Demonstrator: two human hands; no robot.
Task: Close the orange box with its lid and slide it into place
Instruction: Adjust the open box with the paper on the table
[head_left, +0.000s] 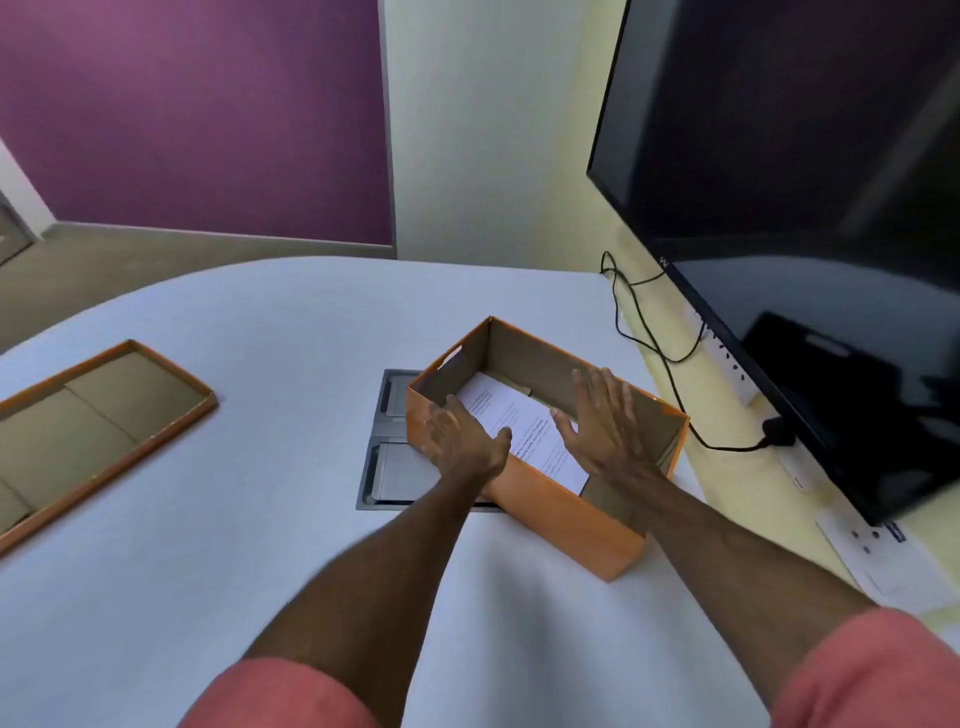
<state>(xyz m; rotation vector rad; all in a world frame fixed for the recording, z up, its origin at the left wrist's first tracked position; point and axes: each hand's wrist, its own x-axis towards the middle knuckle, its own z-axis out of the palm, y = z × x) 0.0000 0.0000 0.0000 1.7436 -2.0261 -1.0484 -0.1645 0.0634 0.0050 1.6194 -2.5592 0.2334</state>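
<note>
Orange box (545, 499) sits lidless, white paper (519, 431) inside; left hand (462, 436) and right hand (605, 426) spread flat.

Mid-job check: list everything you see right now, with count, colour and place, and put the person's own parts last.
orange box: one, orange, open, table centre-right.
paper: one sheet, white, inside the box.
lid: one, orange-rimmed, inside up, table's left.
floor panel: one, grey, set in the table beside the box.
table: one, white.
monitor: one, black, right.
cable: one, black, below the monitor.
left hand: open, on the box's near wall.
right hand: open, over the box.
</note>
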